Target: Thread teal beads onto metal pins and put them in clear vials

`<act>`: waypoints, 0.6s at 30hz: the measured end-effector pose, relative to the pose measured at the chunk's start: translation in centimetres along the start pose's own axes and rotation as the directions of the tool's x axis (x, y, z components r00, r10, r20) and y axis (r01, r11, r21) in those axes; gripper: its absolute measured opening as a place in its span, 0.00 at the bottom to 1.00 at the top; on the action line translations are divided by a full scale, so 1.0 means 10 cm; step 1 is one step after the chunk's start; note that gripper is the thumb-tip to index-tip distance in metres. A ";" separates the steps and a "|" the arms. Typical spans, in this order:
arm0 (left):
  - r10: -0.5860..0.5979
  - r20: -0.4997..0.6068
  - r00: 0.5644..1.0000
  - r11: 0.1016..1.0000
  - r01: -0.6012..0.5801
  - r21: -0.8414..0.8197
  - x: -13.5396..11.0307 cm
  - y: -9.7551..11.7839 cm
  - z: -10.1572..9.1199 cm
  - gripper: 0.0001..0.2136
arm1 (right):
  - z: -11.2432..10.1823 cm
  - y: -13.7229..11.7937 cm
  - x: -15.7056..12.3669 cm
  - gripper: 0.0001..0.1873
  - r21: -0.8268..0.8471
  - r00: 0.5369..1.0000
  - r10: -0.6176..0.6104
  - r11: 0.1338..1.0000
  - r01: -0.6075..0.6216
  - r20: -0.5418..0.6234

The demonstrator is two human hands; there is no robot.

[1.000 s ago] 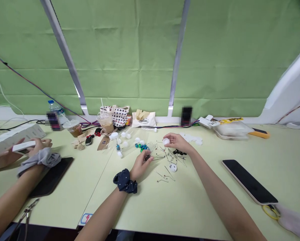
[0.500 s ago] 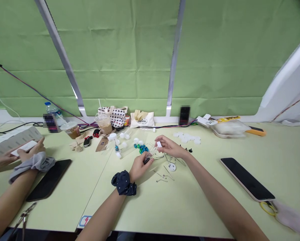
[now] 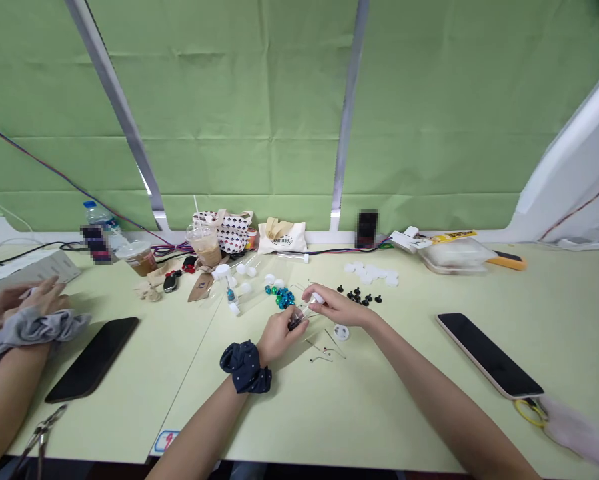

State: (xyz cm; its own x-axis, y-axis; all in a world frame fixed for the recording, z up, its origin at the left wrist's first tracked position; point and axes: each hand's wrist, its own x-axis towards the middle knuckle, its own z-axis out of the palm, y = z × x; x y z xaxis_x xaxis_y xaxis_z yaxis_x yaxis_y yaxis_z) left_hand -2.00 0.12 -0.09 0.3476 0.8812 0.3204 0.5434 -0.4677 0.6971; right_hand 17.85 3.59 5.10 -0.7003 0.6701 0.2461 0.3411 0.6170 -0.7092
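Note:
My left hand (image 3: pixel 277 335) is closed around the lower end of a small clear bottle (image 3: pixel 304 311) with something dark at its base. The fingers of my right hand (image 3: pixel 338 308) close on the white cap (image 3: pixel 317 298) at the bottle's upper end. Blue and green shiny beads (image 3: pixel 285 299) lie just beyond my left hand. Thin bent metal rods (image 3: pixel 324 352) are scattered in front of my hands, near a round white disc with holes (image 3: pixel 340 332). Small black pieces (image 3: pixel 363 297) lie beyond my right wrist.
White round pieces (image 3: pixel 372 273) lie farther back. Clear tubes and white caps (image 3: pixel 244 288) are at left centre. Phones (image 3: pixel 489 353) flank my arms. Pliers (image 3: pixel 42 437) lie front left, near a co-worker's hands (image 3: pixel 34 300). Drink cups (image 3: pixel 204 245) and bags stand behind.
My right hand has turned over, its back now upward, and moved slightly down with the cap against the bottle. More black pieces show behind it. The co-worker's hands have shifted left.

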 end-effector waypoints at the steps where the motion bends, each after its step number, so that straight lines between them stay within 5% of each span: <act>1: -0.001 0.000 1.000 1.000 0.001 0.003 0.00 0.00 0.01 0.12 | 0.01 0.00 -0.01 0.14 -0.010 1.000 0.001 1.000 -0.002 -0.005; 18: 0.002 -0.023 1.000 0.998 0.000 0.069 -0.02 0.00 0.04 0.10 | 0.10 -0.01 -0.03 0.09 -0.088 0.998 0.000 0.996 -0.006 -0.070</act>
State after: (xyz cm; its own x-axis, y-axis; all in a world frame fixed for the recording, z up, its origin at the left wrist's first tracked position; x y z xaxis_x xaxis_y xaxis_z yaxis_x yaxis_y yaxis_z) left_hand -1.76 -0.06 -0.47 0.3308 0.8818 0.3362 0.5952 -0.4714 0.6508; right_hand 17.39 2.88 4.46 -0.6548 0.6971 0.2921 0.3990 0.6471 -0.6497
